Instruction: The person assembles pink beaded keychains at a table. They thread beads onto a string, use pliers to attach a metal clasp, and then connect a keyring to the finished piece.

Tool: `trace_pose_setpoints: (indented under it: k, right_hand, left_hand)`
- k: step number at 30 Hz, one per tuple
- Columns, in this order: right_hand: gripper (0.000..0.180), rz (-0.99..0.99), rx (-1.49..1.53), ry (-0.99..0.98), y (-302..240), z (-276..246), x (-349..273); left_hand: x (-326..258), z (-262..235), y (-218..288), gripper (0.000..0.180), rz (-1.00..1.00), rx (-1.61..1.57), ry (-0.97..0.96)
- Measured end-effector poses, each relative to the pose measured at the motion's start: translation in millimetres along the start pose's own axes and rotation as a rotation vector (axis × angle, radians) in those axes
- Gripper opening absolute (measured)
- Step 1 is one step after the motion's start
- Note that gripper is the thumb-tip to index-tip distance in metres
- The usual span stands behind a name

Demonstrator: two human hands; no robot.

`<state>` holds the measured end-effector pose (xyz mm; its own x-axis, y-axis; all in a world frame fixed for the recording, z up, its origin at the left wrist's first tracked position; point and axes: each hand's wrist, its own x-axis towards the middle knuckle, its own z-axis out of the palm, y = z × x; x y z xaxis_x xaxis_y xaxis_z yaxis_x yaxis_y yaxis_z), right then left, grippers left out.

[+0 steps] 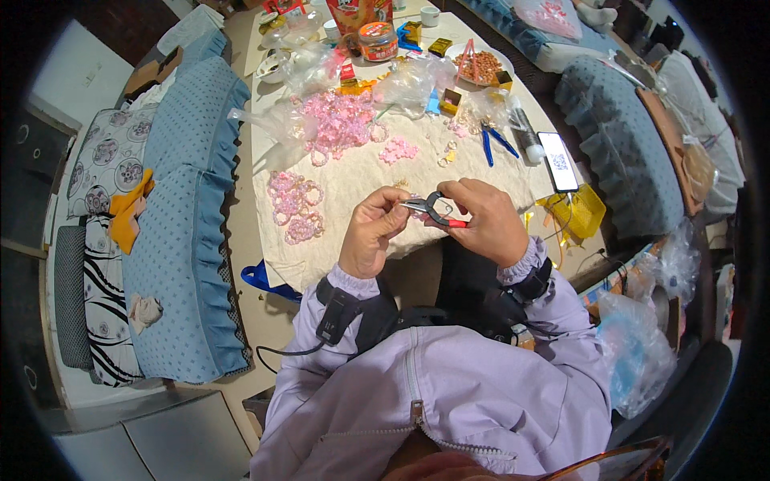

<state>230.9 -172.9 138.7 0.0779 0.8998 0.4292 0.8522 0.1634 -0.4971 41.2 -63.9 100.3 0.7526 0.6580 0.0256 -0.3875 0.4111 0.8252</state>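
My right hand (487,220) is closed round a pair of red-handled pliers (434,210), whose narrow jaws point left. At the jaw tips my left hand (374,228) pinches with thumb and fingers; whatever sits between them is too small to make out. Both hands are over the near edge of the cloth-covered table (353,178). Just beyond the pliers lie a few pink beads, partly hidden by the hands. To the left are several pink beaded bracelets (293,205). A large pile of pink beaded pieces (340,120) and a smaller pink cluster (398,150) lie farther back.
Blue-handled cutters (497,144) lie at the right, near a phone (559,162) and a clear tube (526,136). Plastic bags (409,85), a lidded jar (377,42) and a plate of nuts (479,66) crowd the back. A blue-covered sofa (178,224) stands left.
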Motion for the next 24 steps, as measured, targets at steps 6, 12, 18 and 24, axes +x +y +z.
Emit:
trace_pose_setpoints:
  k: [6, 12, 18, 24]
  right_hand:
    - [0.033, 0.005, 0.046, -0.041, 7, 0, 0]
    - [0.043, 0.182, 0.381, -0.222, 19, 12, 6]
    - [0.050, 0.219, 0.395, -0.108, 20, 18, 2]
    - [0.043, 0.195, 0.281, -0.153, 12, 16, 2]
  left_hand:
    - [2, -3, 2, 0.022, -0.038, -0.028, -0.054]
    - [9, -3, 5, 0.018, -0.110, -0.120, 0.000]
    - [8, -4, 8, 0.019, -0.099, -0.122, -0.011]
    - [6, -2, 3, 0.019, -0.077, -0.093, 0.048]
